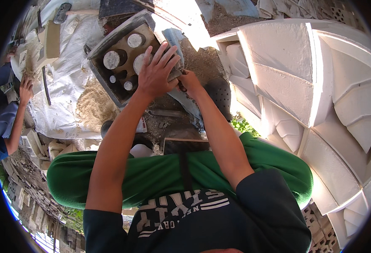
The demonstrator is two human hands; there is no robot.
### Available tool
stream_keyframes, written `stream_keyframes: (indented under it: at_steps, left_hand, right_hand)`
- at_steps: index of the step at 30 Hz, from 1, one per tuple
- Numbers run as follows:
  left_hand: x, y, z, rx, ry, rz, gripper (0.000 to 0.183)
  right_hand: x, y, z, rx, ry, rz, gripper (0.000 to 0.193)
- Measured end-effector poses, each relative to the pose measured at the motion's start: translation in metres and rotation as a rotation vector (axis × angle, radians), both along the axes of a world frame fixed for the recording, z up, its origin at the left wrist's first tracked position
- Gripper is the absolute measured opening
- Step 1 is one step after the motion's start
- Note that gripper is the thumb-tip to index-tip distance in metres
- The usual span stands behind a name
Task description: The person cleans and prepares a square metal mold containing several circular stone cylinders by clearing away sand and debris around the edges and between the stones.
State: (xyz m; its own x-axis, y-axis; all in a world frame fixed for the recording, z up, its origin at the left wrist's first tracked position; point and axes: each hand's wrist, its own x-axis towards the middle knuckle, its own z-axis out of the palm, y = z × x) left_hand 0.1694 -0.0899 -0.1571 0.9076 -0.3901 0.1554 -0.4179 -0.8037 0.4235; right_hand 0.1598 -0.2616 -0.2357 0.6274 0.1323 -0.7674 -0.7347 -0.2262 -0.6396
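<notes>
A dark metal mould box (99, 76) with raised round cores, some pale-topped, stands tilted on the ground ahead of me. My left hand (157, 72) lies across its right side, fingers spread and stretched out, covering part of one core (138, 64). Close beside it, my right hand (189, 84) is closed at the box's right corner. Its fingers curl round something small and dark that is mostly hidden. A loop-like handle (85, 49) sticks out on the box's left side.
Pale moulded blocks (278, 55) are stacked high on my right. A sand pile (96, 105) lies on a white sheet (63, 114) at left, with a hammer (62, 13) farther off. Another person's hand (26, 89) is at the far left, near a tan block (50, 42).
</notes>
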Motion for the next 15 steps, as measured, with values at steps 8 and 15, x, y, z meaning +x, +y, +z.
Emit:
stream_keyframes:
  at_steps: [8, 15]
  left_hand:
    - [0.000, -0.002, -0.005, 0.035, -0.024, 0.008, 0.065]
    - [0.000, -0.001, -0.003, 0.065, -0.043, -0.003, 0.067]
  right_hand:
    - [0.009, -0.001, 0.002, 0.220, 0.163, 0.073, 0.023]
    - [-0.034, 0.057, 0.020, -0.598, -0.431, -0.010, 0.030]
